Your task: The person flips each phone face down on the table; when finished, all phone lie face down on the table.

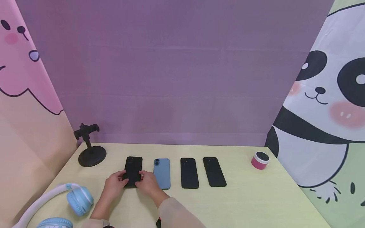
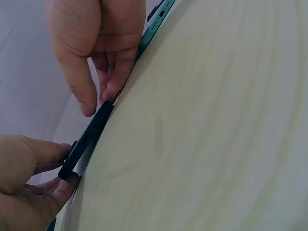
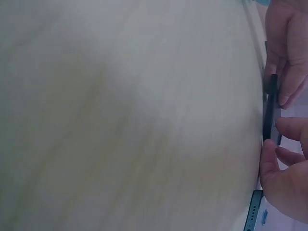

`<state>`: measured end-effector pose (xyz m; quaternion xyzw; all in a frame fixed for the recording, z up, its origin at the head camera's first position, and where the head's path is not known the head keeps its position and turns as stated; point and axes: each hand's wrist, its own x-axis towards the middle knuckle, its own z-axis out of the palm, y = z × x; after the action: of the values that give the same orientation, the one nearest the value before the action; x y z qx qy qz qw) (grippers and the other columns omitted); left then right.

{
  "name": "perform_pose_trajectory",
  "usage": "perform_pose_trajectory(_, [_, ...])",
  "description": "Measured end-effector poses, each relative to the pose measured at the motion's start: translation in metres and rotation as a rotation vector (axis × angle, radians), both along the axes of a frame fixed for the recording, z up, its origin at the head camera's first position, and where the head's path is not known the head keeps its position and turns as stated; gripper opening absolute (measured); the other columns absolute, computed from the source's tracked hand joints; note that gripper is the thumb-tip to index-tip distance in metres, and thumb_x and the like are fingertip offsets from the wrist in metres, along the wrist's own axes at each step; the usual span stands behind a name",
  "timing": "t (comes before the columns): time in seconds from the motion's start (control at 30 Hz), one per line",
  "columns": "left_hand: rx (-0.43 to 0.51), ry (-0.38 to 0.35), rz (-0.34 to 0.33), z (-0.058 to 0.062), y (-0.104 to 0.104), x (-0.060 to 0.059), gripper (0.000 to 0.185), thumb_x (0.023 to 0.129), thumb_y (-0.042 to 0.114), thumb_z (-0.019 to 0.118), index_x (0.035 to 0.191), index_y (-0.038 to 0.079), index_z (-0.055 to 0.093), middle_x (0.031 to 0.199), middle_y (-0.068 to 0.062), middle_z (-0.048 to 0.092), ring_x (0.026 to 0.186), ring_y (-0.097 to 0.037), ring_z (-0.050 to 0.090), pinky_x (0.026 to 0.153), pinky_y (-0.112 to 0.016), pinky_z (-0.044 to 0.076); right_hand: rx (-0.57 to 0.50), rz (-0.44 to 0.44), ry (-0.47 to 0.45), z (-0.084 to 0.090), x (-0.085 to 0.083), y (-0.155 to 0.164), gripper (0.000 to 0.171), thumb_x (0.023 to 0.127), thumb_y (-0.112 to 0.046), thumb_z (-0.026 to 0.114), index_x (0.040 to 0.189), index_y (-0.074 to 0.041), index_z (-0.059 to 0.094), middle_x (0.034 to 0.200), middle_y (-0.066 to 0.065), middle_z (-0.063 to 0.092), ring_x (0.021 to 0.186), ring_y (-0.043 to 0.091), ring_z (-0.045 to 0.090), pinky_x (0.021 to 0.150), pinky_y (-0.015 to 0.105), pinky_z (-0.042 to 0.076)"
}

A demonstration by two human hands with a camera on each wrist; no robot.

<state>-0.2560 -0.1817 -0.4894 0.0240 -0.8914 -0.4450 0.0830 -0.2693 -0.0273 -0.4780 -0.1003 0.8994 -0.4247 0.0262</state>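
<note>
Four phones lie face down in a row on the pale yellow table (image 1: 245, 196). Both hands are at the near end of the leftmost black phone (image 1: 132, 167). My left hand (image 1: 122, 180) pinches its near left corner; the left wrist view shows the thumb and fingers (image 2: 57, 190) around the phone's thin edge (image 2: 89, 139), which is raised slightly off the table. My right hand (image 1: 140, 180) grips the near right corner, its fingertips (image 3: 269, 154) on the edge (image 3: 270, 108). A blue phone (image 1: 162, 172) lies just right of it, then two more black phones (image 1: 189, 172) (image 1: 214, 171).
A black phone stand (image 1: 90, 148) is at the back left. Light blue and white headphones (image 1: 77, 199) lie at the front left. A pink round tin (image 1: 260, 160) with a black and white lid sits at the back right. Printed backdrops close three sides.
</note>
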Motion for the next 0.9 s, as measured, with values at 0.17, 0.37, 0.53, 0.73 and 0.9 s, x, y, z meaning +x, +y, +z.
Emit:
perform_pose_trajectory(0.17, [-0.022, -0.022, -0.008, 0.000, 0.001, -0.003, 0.038, 0.087, -0.001, 0.065, 0.122, -0.014, 0.057, 0.098, -0.024, 0.065, 0.091, -0.035, 0.061, 0.081, -0.049, 0.049, 0.052, 0.004, 0.026, -0.001, -0.002, -0.001, 0.039, 0.084, -0.009, 0.076, 0.120, 0.001, 0.066, 0.085, 0.002, 0.052, 0.079, 0.016, 0.050, 0.073, 0.028, 0.047])
perform_pose_trajectory(0.37, [-0.055, -0.061, -0.018, 0.004, 0.002, -0.007, 0.039, 0.087, -0.003, 0.066, 0.123, -0.015, 0.055, 0.097, -0.022, 0.065, 0.093, -0.035, 0.060, 0.083, -0.049, 0.047, 0.072, -0.003, 0.023, 0.000, -0.003, -0.002, 0.041, 0.083, -0.008, 0.076, 0.121, 0.002, 0.065, 0.089, 0.006, 0.057, 0.087, 0.019, 0.055, 0.081, 0.030, 0.049])
perform_pose_trajectory(0.53, [-0.087, -0.102, -0.033, 0.005, 0.002, -0.010, 0.041, 0.087, -0.003, 0.066, 0.124, -0.016, 0.054, 0.096, -0.021, 0.065, 0.093, -0.034, 0.059, 0.084, -0.049, 0.046, 0.113, -0.024, 0.024, 0.000, -0.003, -0.004, 0.041, 0.083, -0.009, 0.077, 0.121, 0.003, 0.066, 0.106, 0.014, 0.062, 0.105, 0.026, 0.058, 0.092, 0.035, 0.047])
perform_pose_trajectory(0.73, [-0.109, -0.090, -0.046, 0.005, 0.002, -0.010, 0.040, 0.087, -0.002, 0.067, 0.123, -0.017, 0.055, 0.096, -0.021, 0.062, 0.091, -0.034, 0.058, 0.084, -0.050, 0.046, 0.155, -0.024, 0.035, 0.000, -0.003, -0.005, 0.043, 0.083, -0.012, 0.077, 0.122, 0.002, 0.065, 0.109, 0.016, 0.061, 0.105, 0.026, 0.058, 0.093, 0.035, 0.047])
perform_pose_trajectory(0.9, [-0.144, -0.079, -0.059, 0.009, 0.003, -0.007, 0.040, 0.089, 0.002, 0.066, 0.122, -0.018, 0.055, 0.101, -0.025, 0.056, 0.094, -0.037, 0.056, 0.086, -0.052, 0.046, 0.012, 0.072, -0.033, 0.010, -0.005, 0.008, 0.044, 0.089, -0.011, 0.072, 0.128, 0.004, 0.059, 0.098, 0.011, 0.063, 0.087, 0.022, 0.061, 0.078, 0.034, 0.052])
